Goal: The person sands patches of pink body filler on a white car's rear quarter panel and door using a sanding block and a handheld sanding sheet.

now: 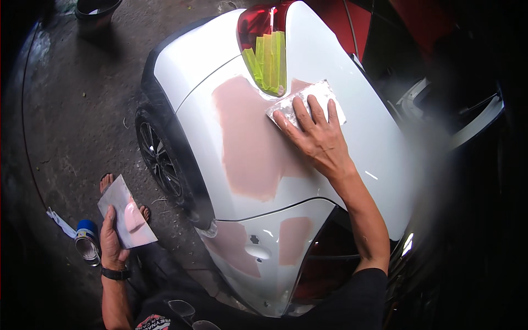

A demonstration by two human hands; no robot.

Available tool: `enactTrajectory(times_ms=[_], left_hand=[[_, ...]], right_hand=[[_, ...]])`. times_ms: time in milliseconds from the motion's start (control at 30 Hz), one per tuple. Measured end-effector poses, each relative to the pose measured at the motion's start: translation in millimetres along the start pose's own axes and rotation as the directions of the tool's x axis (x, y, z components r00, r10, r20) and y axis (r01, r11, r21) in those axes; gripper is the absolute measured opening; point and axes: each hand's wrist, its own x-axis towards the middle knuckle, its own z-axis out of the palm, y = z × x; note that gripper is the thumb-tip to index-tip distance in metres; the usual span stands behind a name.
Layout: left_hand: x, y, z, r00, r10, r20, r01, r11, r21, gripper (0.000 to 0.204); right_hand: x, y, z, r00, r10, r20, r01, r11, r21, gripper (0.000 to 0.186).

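Ideally, we draw the pale spreader [323, 92] in light, even strokes by the taped tail light [262, 25], upper centre, feathering the pinkish patch [247, 143]. Our right hand [320, 144] reaches up-left from lower right, fingers fanned, holding the spreader, thumb hidden. Our left hand [113, 242], lower left, grips the grey plate [116, 201] of pink filler [132, 218], thumb on top, other fingers unseen.

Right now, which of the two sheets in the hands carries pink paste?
The sheet in the left hand: pink paste sits on its face. The other sheet, under the right hand, shows only whitish smears.
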Motion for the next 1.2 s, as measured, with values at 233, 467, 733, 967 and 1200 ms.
enactTrajectory(times_ms=[233,467,733,967,1200], left_hand=[[-0.9,-3.7,24.6,0.997,0.078,0.022,-0.080,0.991,0.106,0.043],[5.0,-7.4,21.5,0.994,0.072,0.082,-0.079,0.993,0.092,0.044],[5.8,-5.4,10.2,0.994,0.029,0.103,-0.032,0.999,0.025,0.048],[4.5,-3.2,9.0,0.999,0.051,-0.020,-0.051,0.999,0.001,0.055],[6.5,-4.0,7.4,0.998,0.049,-0.025,-0.048,0.998,0.036,0.054]], right_hand=[[-4.2,-2.4,10.8,0.999,-0.025,-0.038,0.024,0.999,-0.027,0.056],[-43.5,-15.4,0.1,0.997,-0.075,0.022,0.075,0.997,0.029,0.051],[-24.9,-12.1,-18.1,0.999,-0.009,-0.048,0.010,0.999,0.033,0.049],[-4.3,-1.9,11.2,0.998,0.000,-0.066,-0.001,1.000,-0.020,0.054],[-1.0,3.8,19.6,0.990,-0.042,-0.136,0.034,0.998,-0.057,0.047]])
